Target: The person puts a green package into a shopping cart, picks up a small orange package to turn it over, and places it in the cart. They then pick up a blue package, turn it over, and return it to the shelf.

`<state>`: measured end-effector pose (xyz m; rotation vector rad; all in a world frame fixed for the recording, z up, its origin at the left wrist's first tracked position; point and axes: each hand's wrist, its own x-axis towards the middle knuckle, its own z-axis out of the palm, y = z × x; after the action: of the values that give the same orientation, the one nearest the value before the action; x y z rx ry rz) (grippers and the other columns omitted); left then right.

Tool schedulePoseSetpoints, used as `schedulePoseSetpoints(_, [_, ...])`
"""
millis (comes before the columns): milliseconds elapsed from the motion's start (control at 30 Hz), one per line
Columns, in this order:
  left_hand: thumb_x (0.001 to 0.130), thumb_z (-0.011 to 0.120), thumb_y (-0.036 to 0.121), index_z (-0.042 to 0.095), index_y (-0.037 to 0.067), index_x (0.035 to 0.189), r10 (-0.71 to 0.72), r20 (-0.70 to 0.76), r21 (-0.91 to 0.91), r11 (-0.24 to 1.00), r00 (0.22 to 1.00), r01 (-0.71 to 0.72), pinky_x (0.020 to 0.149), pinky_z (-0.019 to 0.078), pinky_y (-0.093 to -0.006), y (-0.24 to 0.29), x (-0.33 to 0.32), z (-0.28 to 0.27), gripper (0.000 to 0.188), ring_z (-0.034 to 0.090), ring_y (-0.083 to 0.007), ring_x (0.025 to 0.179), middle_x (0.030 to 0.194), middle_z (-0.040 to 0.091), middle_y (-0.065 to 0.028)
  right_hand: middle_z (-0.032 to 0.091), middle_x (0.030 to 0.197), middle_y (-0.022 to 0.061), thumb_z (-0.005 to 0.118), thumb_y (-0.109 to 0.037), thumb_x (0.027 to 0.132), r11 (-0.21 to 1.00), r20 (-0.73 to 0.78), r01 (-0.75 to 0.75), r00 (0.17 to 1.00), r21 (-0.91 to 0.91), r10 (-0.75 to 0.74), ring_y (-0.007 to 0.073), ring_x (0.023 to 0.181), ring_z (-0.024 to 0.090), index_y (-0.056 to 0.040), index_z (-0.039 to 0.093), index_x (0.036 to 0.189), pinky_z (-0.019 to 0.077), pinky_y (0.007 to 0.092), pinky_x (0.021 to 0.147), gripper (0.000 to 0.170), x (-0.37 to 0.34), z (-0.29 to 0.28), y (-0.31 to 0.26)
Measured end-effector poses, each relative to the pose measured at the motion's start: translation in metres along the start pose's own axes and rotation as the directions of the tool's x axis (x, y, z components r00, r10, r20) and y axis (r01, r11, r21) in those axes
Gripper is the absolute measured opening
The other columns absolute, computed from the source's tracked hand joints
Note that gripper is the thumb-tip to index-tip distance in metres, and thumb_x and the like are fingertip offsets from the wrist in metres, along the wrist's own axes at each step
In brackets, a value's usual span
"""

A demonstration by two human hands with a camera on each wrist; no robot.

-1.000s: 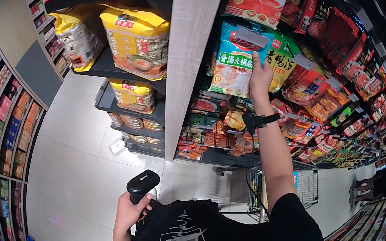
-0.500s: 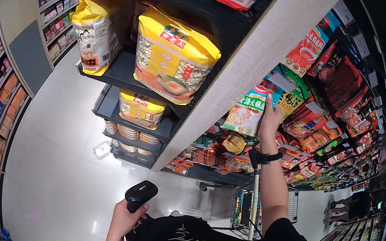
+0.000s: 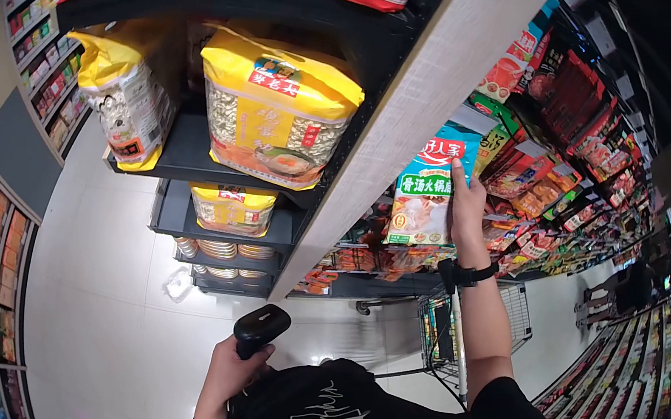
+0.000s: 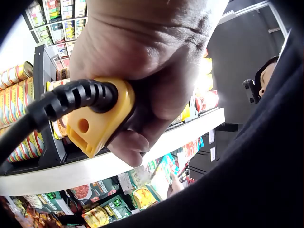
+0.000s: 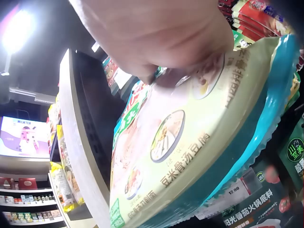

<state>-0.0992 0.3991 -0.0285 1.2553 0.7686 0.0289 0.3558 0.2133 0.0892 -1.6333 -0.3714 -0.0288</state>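
A teal and white soup-base packet [image 3: 431, 190] is gripped at its right edge by my right hand [image 3: 468, 207], thumb lying across its front. Seen from the right wrist, the packet [image 5: 175, 137] bulges below my right hand [image 5: 161, 38], its back with small round food pictures facing the camera. My left hand [image 3: 230, 376] holds a black scanner [image 3: 261, 326] upright, low in the head view. In the left wrist view my left hand [image 4: 142, 52] curls round its handle, whose yellow end [image 4: 102, 118] has a thick black cable.
Yellow noodle bags [image 3: 276, 111] stand on dark shelves left of a pale upright panel [image 3: 426, 111]. Hanging packets [image 3: 521, 171] fill the rack on the right. A wire cart [image 3: 516, 314] stands below my right arm; another person [image 3: 611, 293] is farther off at the right.
The head view has turned, shifting the panel and rack rightwards. Over the last half second, more of the packet's front has come into view, still in my right hand. My left hand still holds the scanner.
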Motion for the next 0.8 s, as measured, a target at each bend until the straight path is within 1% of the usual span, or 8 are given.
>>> schedulePoseSetpoints(133, [0.095, 0.081, 0.014, 0.072, 0.001, 0.104, 0.027, 0.055, 0.109, 0.994, 0.998, -0.033, 0.048, 0.0449, -0.0241, 0.004, 0.01, -0.007, 0.019, 0.062, -0.0082, 0.054, 0.071, 0.072, -0.0043, 0.077, 0.109, 0.0057, 0.069, -0.04, 0.107, 0.995, -0.002, -0.059, 0.998, 0.081, 0.059, 0.0099, 0.093, 0.069, 0.0023, 0.074, 0.118, 0.0545, 0.0283, 0.085, 0.044, -0.028, -0.006, 0.005])
schedulePoseSetpoints(200, [0.095, 0.082, 0.015, 0.072, 0.0, 0.105, 0.009, 0.084, 0.147, 0.989, 0.996, -0.021, 0.048, 0.0454, -0.0242, 0.009, 0.016, -0.008, 0.02, 0.062, -0.0081, 0.053, 0.071, 0.073, -0.0046, 0.078, 0.107, 0.0055, 0.069, -0.04, 0.107, 0.987, 0.0, -0.093, 0.996, 0.133, 0.094, 0.009, 0.092, 0.069, 0.0022, 0.074, 0.118, 0.0545, 0.0275, 0.083, 0.044, -0.038, -0.016, 0.017])
schedulePoseSetpoints(367, [0.096, 0.082, 0.016, 0.072, -0.001, 0.109, 0.036, 0.119, 0.259, 0.964, 0.992, -0.065, 0.05, 0.0477, -0.0241, 0.019, 0.028, 0.005, 0.023, 0.064, -0.0081, 0.055, 0.072, 0.073, -0.0048, 0.078, 0.104, 0.0051, 0.069, -0.038, 0.107, 0.999, -0.044, 0.013, 0.999, 0.051, -0.011, 0.0083, 0.093, 0.068, 0.0017, 0.073, 0.12, 0.0542, 0.0281, 0.084, 0.042, -0.058, -0.04, 0.025])
schedulePoseSetpoints(433, [0.096, 0.082, 0.016, 0.071, -0.002, 0.11, 0.044, 0.125, 0.259, 0.963, 0.991, -0.076, 0.051, 0.0488, -0.0241, 0.023, 0.035, 0.019, 0.025, 0.065, -0.0083, 0.056, 0.073, 0.074, -0.0047, 0.078, 0.103, 0.0056, 0.068, -0.038, 0.108, 0.998, -0.038, 0.061, 0.997, 0.007, -0.061, 0.0083, 0.094, 0.068, 0.0011, 0.073, 0.12, 0.0541, 0.0285, 0.085, 0.042, -0.052, -0.052, 0.032])
schedulePoseSetpoints(533, [0.096, 0.083, 0.016, 0.07, -0.004, 0.111, 0.06, 0.118, 0.263, 0.961, 0.991, -0.089, 0.053, 0.0513, -0.0247, 0.027, 0.044, 0.048, 0.028, 0.068, -0.01, 0.062, 0.078, 0.074, -0.0059, 0.077, 0.106, 0.0062, 0.067, -0.037, 0.109, 0.994, -0.002, 0.094, 0.996, 0.064, -0.094, 0.0081, 0.096, 0.067, 0.0004, 0.07, 0.124, 0.0539, 0.0297, 0.085, 0.04, -0.042, -0.066, 0.035])
schedulePoseSetpoints(700, [0.096, 0.083, 0.018, 0.069, -0.005, 0.112, 0.069, 0.071, 0.259, 0.962, 0.995, -0.085, 0.054, 0.0525, -0.0251, 0.052, 0.052, 0.12, 0.031, 0.071, -0.0116, 0.066, 0.082, 0.075, -0.0073, 0.076, 0.107, 0.0094, 0.064, -0.035, 0.11, 0.989, 0.113, 0.146, 0.982, 0.031, -0.148, 0.0104, 0.098, 0.067, 0.0017, 0.067, 0.125, 0.0544, 0.0331, 0.087, 0.04, -0.009, -0.09, 0.026])
schedulePoseSetpoints(733, [0.096, 0.084, 0.019, 0.069, -0.004, 0.111, 0.086, 0.061, 0.256, 0.962, 0.994, -0.099, 0.052, 0.0512, -0.0248, 0.056, 0.052, 0.134, 0.031, 0.069, -0.0114, 0.062, 0.08, 0.075, -0.0073, 0.077, 0.102, 0.0161, 0.063, -0.038, 0.11, 0.972, 0.089, 0.21, 0.972, 0.103, -0.219, 0.0212, 0.094, 0.074, 0.0022, 0.067, 0.121, 0.055, 0.0379, 0.083, 0.042, -0.001, -0.086, 0.029])
schedulePoseSetpoints(800, [0.096, 0.084, 0.02, 0.069, -0.004, 0.109, 0.058, 0.028, 0.3, 0.952, 0.998, -0.063, 0.051, 0.0495, -0.0245, 0.063, 0.053, 0.157, 0.031, 0.067, -0.011, 0.059, 0.078, 0.075, -0.0075, 0.076, 0.097, 0.0199, 0.064, -0.04, 0.108, 0.977, 0.149, 0.214, 0.966, 0.006, -0.213, 0.031, 0.091, 0.075, 0.0018, 0.067, 0.117, 0.055, 0.0413, 0.08, 0.043, 0.017, -0.088, 0.027])
